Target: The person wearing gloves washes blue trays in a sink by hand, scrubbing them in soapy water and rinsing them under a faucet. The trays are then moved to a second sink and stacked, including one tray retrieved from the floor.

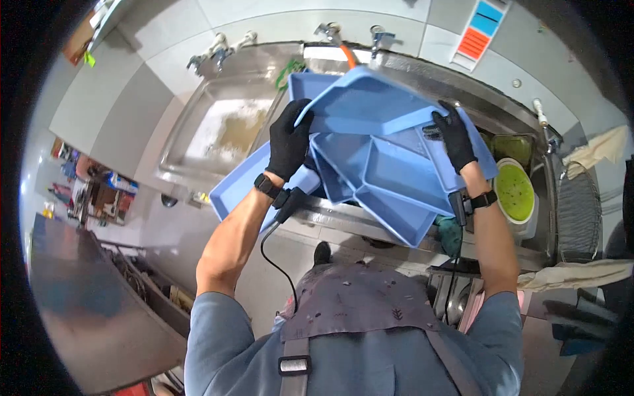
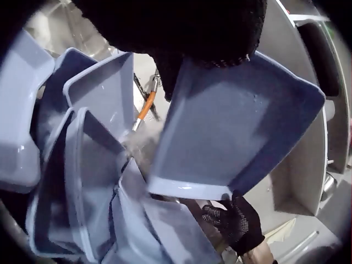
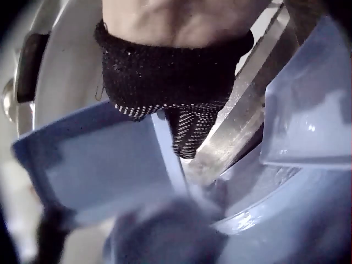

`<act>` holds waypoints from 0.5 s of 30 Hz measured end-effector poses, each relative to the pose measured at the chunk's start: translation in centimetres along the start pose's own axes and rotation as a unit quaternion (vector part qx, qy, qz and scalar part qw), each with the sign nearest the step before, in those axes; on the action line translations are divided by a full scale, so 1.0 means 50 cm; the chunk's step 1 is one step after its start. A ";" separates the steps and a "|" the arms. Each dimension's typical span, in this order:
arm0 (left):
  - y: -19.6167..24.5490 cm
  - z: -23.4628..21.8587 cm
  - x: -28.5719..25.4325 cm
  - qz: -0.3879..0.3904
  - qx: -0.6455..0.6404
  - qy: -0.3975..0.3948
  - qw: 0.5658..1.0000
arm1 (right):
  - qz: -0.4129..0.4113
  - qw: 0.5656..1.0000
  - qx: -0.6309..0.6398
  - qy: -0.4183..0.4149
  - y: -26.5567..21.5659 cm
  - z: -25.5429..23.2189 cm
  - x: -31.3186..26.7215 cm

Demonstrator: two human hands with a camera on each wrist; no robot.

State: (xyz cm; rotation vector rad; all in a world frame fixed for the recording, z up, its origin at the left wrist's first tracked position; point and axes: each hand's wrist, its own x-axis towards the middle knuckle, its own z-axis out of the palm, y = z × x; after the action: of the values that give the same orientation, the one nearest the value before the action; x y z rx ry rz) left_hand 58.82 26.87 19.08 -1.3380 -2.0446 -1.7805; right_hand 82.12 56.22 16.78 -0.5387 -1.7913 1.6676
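Left hand [image 1: 289, 140]: pinches a blue tray [image 1: 370, 102] by its rim.
Right hand [image 1: 457, 140]: grips the opposite end.
Sink [image 1: 330, 212]: more trays [image 1: 404, 170] heaped.

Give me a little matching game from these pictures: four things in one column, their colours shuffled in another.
Things
1. Lifted tray
2. Gloves
3. Hose
4. Contents of the tub

Colours
A. Orange
B. Green
C. Blue
D. Black

Right pairs: 1-C, 2-D, 3-A, 4-B
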 end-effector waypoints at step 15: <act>0.087 -0.187 0.014 -0.137 0.006 0.006 0.991 | -0.347 0.752 -0.557 -0.056 -0.191 0.246 0.027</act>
State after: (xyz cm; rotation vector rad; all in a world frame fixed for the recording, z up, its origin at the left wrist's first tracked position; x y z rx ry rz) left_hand 57.18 18.99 25.53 -1.0816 -2.3238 -1.8680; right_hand 73.89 47.01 26.36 -0.1501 -2.5226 0.0012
